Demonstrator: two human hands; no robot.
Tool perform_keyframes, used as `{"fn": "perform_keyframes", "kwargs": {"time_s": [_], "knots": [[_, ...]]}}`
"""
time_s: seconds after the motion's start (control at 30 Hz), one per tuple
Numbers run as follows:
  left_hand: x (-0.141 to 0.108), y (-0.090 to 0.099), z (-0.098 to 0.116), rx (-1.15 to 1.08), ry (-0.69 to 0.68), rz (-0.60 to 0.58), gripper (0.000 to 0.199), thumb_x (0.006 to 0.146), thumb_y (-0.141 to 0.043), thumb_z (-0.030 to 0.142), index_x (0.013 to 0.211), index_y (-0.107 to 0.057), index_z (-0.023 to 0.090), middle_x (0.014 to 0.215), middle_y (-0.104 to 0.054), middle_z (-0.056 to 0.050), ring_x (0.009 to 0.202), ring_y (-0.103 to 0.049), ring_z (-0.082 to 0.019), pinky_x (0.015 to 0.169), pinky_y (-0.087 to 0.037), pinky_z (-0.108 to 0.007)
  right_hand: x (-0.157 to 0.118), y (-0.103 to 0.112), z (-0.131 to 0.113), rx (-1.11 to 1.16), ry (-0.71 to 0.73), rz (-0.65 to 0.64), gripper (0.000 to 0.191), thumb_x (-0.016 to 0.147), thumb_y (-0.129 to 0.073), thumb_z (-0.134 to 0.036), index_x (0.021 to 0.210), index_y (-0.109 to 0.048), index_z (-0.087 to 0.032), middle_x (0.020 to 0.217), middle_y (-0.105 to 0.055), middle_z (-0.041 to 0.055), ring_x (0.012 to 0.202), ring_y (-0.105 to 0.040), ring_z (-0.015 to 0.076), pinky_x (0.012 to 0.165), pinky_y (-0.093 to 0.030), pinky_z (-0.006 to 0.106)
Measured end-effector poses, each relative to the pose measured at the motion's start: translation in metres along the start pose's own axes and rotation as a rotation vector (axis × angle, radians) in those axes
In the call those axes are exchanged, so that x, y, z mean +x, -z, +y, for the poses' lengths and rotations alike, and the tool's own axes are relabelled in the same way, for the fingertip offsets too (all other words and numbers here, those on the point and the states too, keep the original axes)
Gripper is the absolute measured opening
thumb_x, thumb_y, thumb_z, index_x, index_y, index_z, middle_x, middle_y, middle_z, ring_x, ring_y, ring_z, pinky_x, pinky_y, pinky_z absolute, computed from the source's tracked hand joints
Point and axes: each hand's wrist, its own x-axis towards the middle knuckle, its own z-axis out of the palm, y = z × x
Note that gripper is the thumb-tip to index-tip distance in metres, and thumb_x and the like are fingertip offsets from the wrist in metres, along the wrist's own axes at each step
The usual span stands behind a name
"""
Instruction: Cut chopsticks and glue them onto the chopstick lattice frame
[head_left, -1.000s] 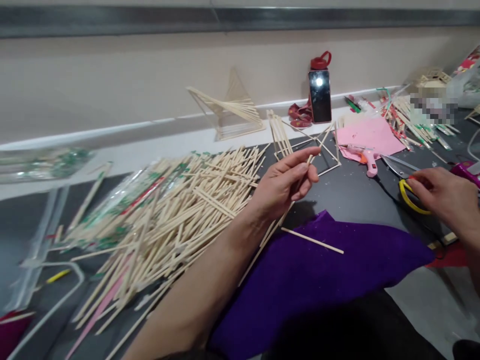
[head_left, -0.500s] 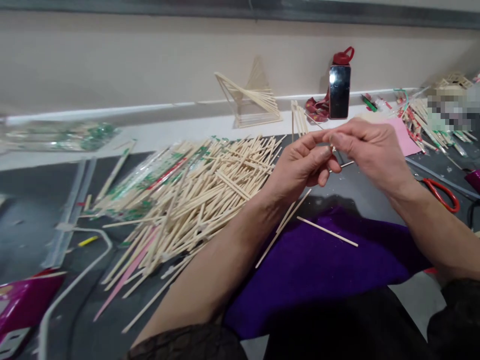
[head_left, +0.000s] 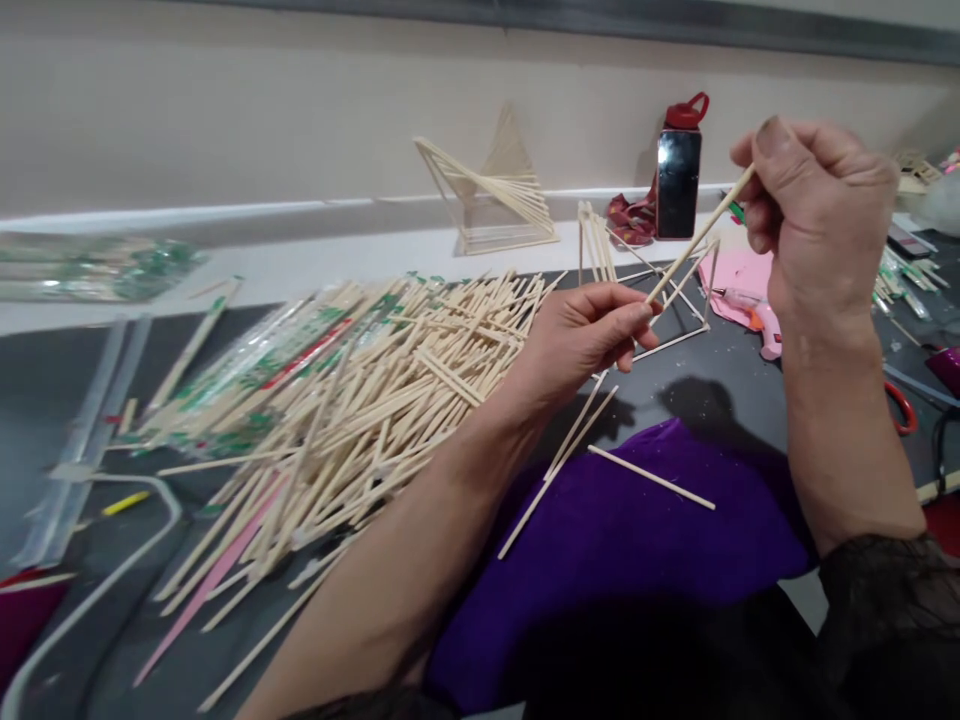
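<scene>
A thin pale bamboo chopstick [head_left: 701, 235] slants up to the right between my two hands. My left hand [head_left: 592, 330] pinches its lower end between thumb and fingers. My right hand [head_left: 825, 200], raised higher, is closed on the upper end. Behind and below them stands an open frame of glued sticks [head_left: 707, 290], partly hidden by my left hand. A pink glue gun [head_left: 765, 325] lies on a pink sheet [head_left: 739, 268] below my right hand. On the purple cloth [head_left: 622, 560] rests a loose stick [head_left: 652, 477], with a few more at its left edge.
A large heap of loose chopsticks [head_left: 390, 420] and plastic-wrapped ones [head_left: 255, 370] covers the left of the table. At the back stand a twisted stick model [head_left: 502, 185] and a phone [head_left: 678, 185] against a red-capped bottle [head_left: 685, 110]. Red-handled scissors [head_left: 900, 408] lie at right.
My hands were close together over the table. Now my right hand has moved up and right, and the chopstick spans the gap. The stick frame and glue gun have come into view.
</scene>
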Motion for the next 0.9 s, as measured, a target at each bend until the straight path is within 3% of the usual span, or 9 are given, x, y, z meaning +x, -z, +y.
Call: {"fn": "perform_keyframes", "kwargs": {"time_s": [0.17,0.3,0.43,0.6,0.7,0.8,0.9], "knots": [[0.000,-0.002,-0.001,0.174,-0.059,0.044,0.011,0.078,-0.067,0.026,0.072,-0.069,0.016,0.062,-0.068,-0.001,0.040,-0.051,-0.005,0.040,-0.038,-0.018,-0.001,0.001,0.002,-0.054,0.065,-0.018,0.016,0.085,-0.065,-0.013,0.069,-0.069,-0.014,0.049,-0.055,-0.0056,0.040,-0.042,0.0033,0.038,-0.034,0.017],[-0.001,0.000,-0.001,0.321,-0.078,0.019,0.013,0.078,-0.066,0.026,0.082,-0.073,0.017,0.070,-0.072,-0.002,0.043,-0.056,-0.007,0.041,-0.040,-0.019,-0.001,0.001,0.002,-0.078,0.035,0.007,0.017,0.086,-0.066,-0.016,0.068,-0.067,-0.016,0.050,-0.054,-0.0066,0.038,-0.044,0.0035,0.039,-0.039,0.017],[0.001,0.005,-0.002,0.426,-0.095,-0.004,0.012,0.075,-0.068,0.028,0.072,-0.073,0.018,0.066,-0.071,-0.001,0.044,-0.056,-0.007,0.044,-0.043,-0.019,-0.001,0.001,-0.002,-0.073,-0.012,-0.020,0.015,0.084,-0.068,-0.018,0.069,-0.068,-0.019,0.053,-0.054,-0.0057,0.041,-0.046,0.0052,0.038,-0.038,0.019],[-0.001,0.003,-0.003,0.601,-0.162,0.007,0.009,0.073,-0.071,0.029,0.071,-0.075,0.021,0.065,-0.072,0.000,0.052,-0.059,-0.009,0.049,-0.045,-0.019,-0.007,-0.002,-0.006,-0.155,-0.009,-0.156,0.016,0.085,-0.067,-0.027,0.070,-0.069,-0.021,0.056,-0.056,-0.0045,0.045,-0.043,0.0073,0.045,-0.039,0.023],[-0.003,-0.002,-0.001,0.484,-0.146,0.074,0.007,0.072,-0.073,0.026,0.073,-0.075,0.020,0.065,-0.071,-0.001,0.049,-0.057,-0.009,0.048,-0.046,-0.019,-0.014,-0.008,-0.006,-0.218,0.010,-0.206,0.020,0.085,-0.067,-0.029,0.067,-0.067,-0.018,0.056,-0.053,-0.0051,0.048,-0.043,0.0066,0.051,-0.038,0.023],[-0.001,0.000,0.001,0.265,-0.086,0.137,0.006,0.072,-0.073,0.024,0.072,-0.074,0.018,0.062,-0.069,-0.001,0.049,-0.058,-0.009,0.042,-0.041,-0.018,-0.019,-0.013,-0.007,-0.209,-0.010,-0.241,0.021,0.088,-0.062,-0.033,0.074,-0.068,-0.018,0.065,-0.060,-0.0031,0.051,-0.047,0.0069,0.051,-0.038,0.023],[0.006,0.010,0.004,0.018,-0.017,0.181,0.011,0.078,-0.070,0.028,0.079,-0.072,0.017,0.075,-0.072,-0.004,0.052,-0.061,-0.007,0.038,-0.038,-0.016,-0.019,-0.014,-0.004,-0.203,-0.127,-0.305,0.020,0.090,-0.059,-0.035,0.079,-0.068,-0.020,0.071,-0.065,-0.0007,0.052,-0.050,0.0086,0.047,-0.038,0.024]]}}
